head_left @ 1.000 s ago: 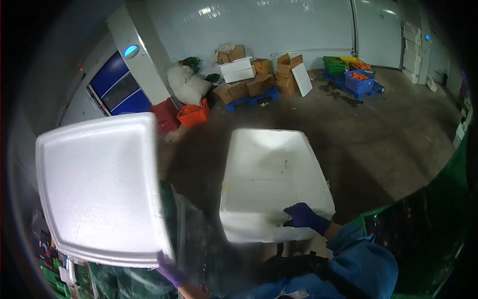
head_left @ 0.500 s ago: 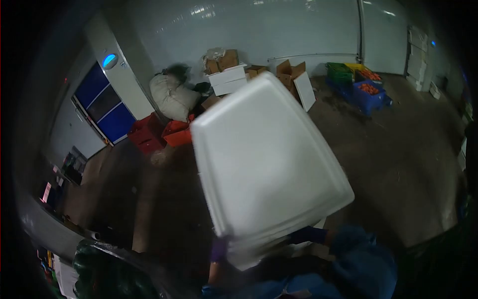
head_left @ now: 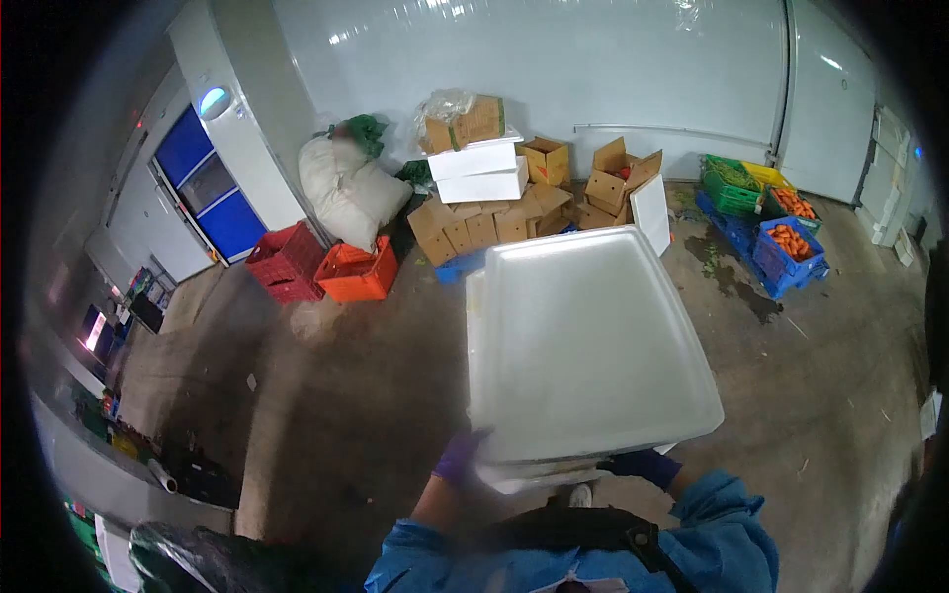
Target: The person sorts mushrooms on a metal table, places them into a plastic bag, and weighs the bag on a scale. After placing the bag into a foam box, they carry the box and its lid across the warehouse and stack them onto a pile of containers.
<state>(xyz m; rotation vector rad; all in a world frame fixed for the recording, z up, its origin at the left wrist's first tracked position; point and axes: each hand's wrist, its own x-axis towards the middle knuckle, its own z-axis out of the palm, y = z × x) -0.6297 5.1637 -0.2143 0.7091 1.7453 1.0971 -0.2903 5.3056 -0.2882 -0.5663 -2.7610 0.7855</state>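
Note:
A large white foam box [head_left: 593, 341] with a flat raised-rim top fills the space in front of my body. More white foam edges show beneath it along the left side and front. My left hand [head_left: 460, 457], in a purple glove, grips the near left corner, its fingers partly hidden by the foam. Under the near right edge, my gloved right hand [head_left: 643, 466] supports the same box, with most of its fingers out of sight below. Blue sleeves cover both forearms.
Red crates [head_left: 287, 262], an orange crate [head_left: 358, 272] and a large white sack [head_left: 348, 188] stand at the left. Cardboard boxes [head_left: 494, 225] and white foam boxes [head_left: 479, 173] are piled by the wall. Blue crates of carrots [head_left: 786, 247] sit at the right on the wet floor.
The foam box sits lower and farther right in view, uncovering the cardboard pile behind it. The scene is brighter and less blurred. Both hands still hold the box.

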